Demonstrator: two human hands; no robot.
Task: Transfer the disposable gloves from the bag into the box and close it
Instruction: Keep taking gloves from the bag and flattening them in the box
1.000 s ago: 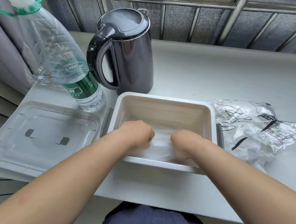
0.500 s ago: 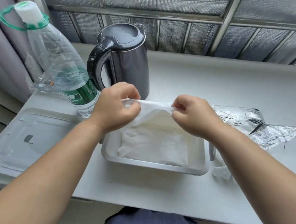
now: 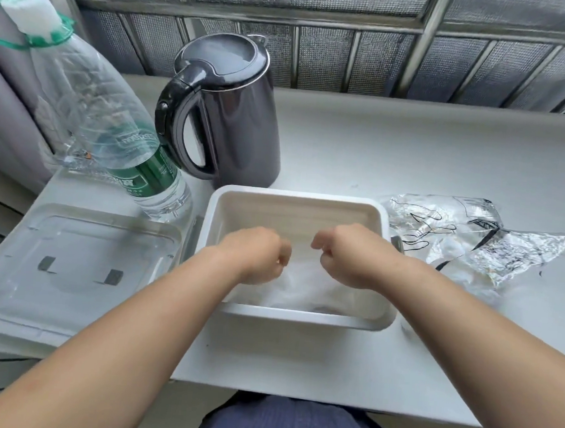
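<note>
- Gloves (image 3: 305, 292), thin cloudy film, lie crumpled in the box (image 3: 295, 196), a white rounded tray on the bench (image 3: 412, 149).
- Clear flat lid (image 3: 70, 266), plastic bottle (image 3: 113, 128) and glossy dark kettle (image 3: 241, 120) stand left and behind.
- Left grip (image 3: 255, 255) and right grip (image 3: 351, 255), fingers curled, pinch the film.
- Crinkled printed bag (image 3: 466, 240) lies right.

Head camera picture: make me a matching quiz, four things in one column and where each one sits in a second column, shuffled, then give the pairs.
Things
1. kettle
2. lid
3. bag
4. gloves

Places
A. inside the box
B. on the table, right of the box
C. standing behind the box
D. lying flat, left of the box

Pairs: 1-C, 2-D, 3-B, 4-A
</note>
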